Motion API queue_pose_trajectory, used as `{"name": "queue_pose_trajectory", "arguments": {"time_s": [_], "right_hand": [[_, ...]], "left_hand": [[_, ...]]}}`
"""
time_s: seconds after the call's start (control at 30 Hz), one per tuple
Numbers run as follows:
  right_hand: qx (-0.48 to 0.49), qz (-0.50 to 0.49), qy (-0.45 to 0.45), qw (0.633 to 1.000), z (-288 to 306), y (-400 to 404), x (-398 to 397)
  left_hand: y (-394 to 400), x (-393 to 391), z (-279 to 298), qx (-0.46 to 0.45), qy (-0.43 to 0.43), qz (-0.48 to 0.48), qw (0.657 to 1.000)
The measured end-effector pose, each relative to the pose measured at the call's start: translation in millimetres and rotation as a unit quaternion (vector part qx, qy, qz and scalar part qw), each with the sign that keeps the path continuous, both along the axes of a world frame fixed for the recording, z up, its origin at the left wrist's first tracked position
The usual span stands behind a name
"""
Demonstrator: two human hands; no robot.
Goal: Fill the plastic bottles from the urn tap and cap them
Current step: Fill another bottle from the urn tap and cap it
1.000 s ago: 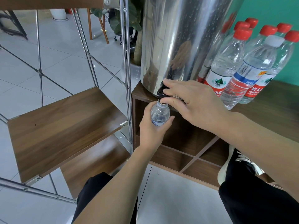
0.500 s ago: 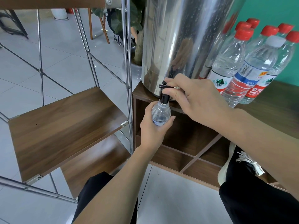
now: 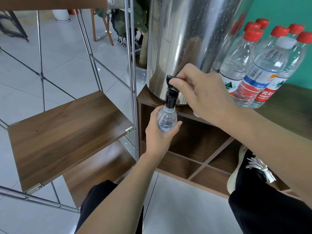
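Two hands at work: the left hand grips the small clear plastic bottle under the black urn tap, and the right hand has just raised the lever — filling may be stopping, capping next.

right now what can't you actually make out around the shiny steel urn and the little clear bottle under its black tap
- Water flow: head view; the black tap spout covers the small clear plastic bottle mouth.
- Fill level: the left hand wraps the bottle's lower part.
- Tap lever position: the right hand pinches and covers most of it.
- Top of the shiny steel urn: cut off by the upper edge.
- Rear red-capped bottles: labels hidden by front ones.
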State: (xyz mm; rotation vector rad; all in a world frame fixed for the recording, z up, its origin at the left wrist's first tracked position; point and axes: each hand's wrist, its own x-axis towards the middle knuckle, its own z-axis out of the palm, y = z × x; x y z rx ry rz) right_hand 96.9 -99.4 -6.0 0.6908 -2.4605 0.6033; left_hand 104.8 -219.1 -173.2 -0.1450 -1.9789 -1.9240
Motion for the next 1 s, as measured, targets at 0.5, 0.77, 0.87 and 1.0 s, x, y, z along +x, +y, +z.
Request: {"name": "queue_pose_trajectory", "arguments": {"time_s": [0.5, 0.77, 0.87, 1.0], "right_hand": [[0.080, -0.167, -0.151, 0.971, -48, 61, 1], [0.163, -0.199, -0.219, 0.941, -64, 66, -4], [0.143, -0.178, -0.216, 0.949, -68, 68, -5], [0.094, -0.134, -0.210, 0.964, -67, 68, 1]], "left_hand": [[-3, 8, 2, -0.019, -0.002, -0.007, 1.000], [-6, 11, -1, -0.040, -0.006, -0.006, 0.999], [-7, 12, -1, -0.045, -0.003, -0.007, 0.999], [-8, 15, -2, -0.045, 0.001, -0.012, 0.999]]}}
